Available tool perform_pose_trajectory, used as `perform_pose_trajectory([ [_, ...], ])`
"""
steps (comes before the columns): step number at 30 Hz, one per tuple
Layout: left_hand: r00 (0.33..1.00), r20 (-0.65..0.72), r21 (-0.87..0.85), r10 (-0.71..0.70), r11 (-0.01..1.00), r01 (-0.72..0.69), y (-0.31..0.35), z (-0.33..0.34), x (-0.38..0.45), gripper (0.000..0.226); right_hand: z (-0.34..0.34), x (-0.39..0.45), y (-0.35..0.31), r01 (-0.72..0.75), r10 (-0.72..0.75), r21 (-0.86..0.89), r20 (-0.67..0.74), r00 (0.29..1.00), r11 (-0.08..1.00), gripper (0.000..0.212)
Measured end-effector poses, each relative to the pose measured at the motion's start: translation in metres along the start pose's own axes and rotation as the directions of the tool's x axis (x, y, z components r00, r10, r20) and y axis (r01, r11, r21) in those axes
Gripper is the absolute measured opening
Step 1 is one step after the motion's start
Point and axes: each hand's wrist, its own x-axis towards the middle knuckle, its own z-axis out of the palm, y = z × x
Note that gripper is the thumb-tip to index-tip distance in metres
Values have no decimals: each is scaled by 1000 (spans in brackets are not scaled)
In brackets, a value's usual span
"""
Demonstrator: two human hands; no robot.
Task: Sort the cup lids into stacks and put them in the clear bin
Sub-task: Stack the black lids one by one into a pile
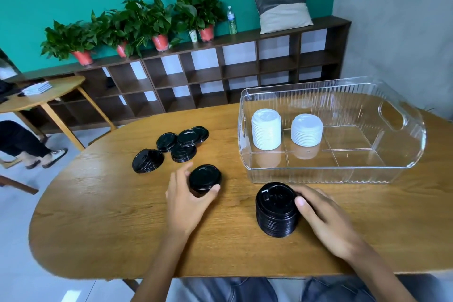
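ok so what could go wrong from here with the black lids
1. The tall black stack is steadied only by the right hand at one side; adding lids or lifting it toward the bin could topple it.
2. The left hand pinches a small stack; a lid could slip out.
3. The loose lids overlap unevenly, so a grab may scatter them.

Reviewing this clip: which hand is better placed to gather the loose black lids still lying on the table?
Left. The left hand, gripping a few black lids, sits nearest the loose black lids. The right hand holds the tall black stack by the clear bin.
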Motion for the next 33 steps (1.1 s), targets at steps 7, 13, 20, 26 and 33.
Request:
perform_pose_trajectory([
  [7, 931, 362, 252, 42, 957, -141, 11, -1, -24, 106, 1, -3, 0, 7, -7, -2, 8, 1000, 1000, 50],
  [13, 935, 350, 136, 59, 984, -113, 12, -5, -26, 95, 2, -2, -1, 9, -9, 1, 12, 1000, 1000, 55],
  [20, 914, 395, 74, 90, 989, -129, 11, -9, -26, 96, 3, -3, 3, 26, -26, 6, -18, 1000, 1000, 63],
  [26, 932, 355, 113, 68, 987, -115, 12, -6, -28, 99, 5, -3, 5, 34, -34, 8, -34, 999, 999, 62],
  [33, 897, 422, 33, 130, 987, -159, 7, -8, -26, 89, 5, -2, 6, 35, -35, 3, -37, 999, 999, 62],
])
